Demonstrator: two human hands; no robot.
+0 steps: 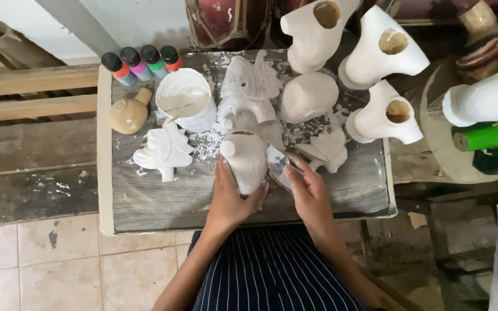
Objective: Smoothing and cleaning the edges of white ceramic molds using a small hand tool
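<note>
White figure, clasped in left hand; right hand pinching sandpaper beside it; loose grip risks drop onto surface, chipping.

My left hand and right hand are bare, with no gloves, rings or watch on either. Both forearms are uncovered from the wrists back to the bottom edge of the picture, so no sleeves show. My fingernails are short and plain. Below the wooden table, across my lap, I wear a dark navy garment with thin white pinstripes; the stripes run lengthwise away from the table and fan out a little where the cloth folds.
</note>
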